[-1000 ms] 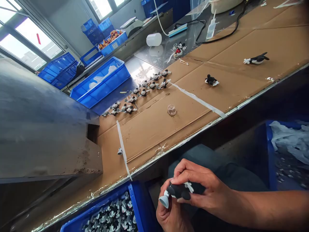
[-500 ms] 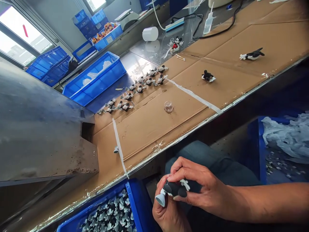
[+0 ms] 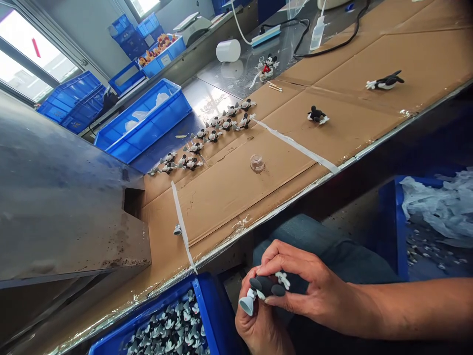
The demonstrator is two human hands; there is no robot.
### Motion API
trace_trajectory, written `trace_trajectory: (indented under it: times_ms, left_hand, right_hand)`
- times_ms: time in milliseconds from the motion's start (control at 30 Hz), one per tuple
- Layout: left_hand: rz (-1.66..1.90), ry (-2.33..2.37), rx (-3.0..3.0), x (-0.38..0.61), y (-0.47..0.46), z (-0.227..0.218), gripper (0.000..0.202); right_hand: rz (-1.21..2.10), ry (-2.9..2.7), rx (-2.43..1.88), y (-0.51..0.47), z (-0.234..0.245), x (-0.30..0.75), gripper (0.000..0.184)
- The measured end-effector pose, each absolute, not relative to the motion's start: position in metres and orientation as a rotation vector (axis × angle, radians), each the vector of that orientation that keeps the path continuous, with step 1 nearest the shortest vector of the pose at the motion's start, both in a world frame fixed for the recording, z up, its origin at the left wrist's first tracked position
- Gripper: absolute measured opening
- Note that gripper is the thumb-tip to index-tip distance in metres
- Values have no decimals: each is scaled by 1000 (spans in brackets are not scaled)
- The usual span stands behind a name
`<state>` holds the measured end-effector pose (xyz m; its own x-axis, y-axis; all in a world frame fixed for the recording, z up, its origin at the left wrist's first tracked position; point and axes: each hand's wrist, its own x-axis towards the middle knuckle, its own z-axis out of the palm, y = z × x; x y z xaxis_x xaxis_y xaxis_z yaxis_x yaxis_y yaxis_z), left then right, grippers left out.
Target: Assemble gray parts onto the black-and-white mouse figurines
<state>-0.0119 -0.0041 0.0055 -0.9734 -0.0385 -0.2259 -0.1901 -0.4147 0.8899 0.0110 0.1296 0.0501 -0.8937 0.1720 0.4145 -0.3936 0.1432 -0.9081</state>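
Note:
Both hands meet low in the view, in front of the bench edge, around one black and white mouse figurine part [image 3: 271,286] with round dark ears and a white hand. My right hand [image 3: 314,283] pinches its dark head between thumb and fingers. From below, my left hand [image 3: 258,320] grips the end with the grey cone-shaped piece [image 3: 247,303]; its fingers are partly hidden behind the part. Just left of the hands, a blue bin [image 3: 203,305] holds many small grey and white pieces.
Cardboard [image 3: 221,197] covers the bench, with rows of mouse parts [image 3: 212,135], a small clear cup [image 3: 257,162], two loose black parts and one small grey piece [image 3: 177,229]. A metal housing [image 3: 66,197] stands left. Another blue bin [image 3: 401,231] is at right.
The figurine part has turned very slightly in my fingers, showing a little more of its white face edge. Both hands keep their hold in nearly the same place.

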Motion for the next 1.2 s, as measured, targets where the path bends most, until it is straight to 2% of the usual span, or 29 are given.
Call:
trace_trajectory:
  times_ms: [267,733,967,1100,1200]
  left_hand:
    - [2546,1781,-415,-13,-8,-3,48]
    - [2539,1825,-270,-12,-9,-5,42]
    - [2466,1654,-374,2,-19,-14,39]
    - [2459,1645,-545,12,-26,-13,37]
    - [2466,1698,-607,21,-32,-8,32]
  right_hand:
    - [1760,-1968,287,132,42,14,41]
    - [1760,-2021,211,132,37,16,44]
    - [2150,-2183,-250,126,37,15,14]
    - [2349,-2166,-354,113,27,12,24]
    - [2377,-2250,-317,102,16,14,32]
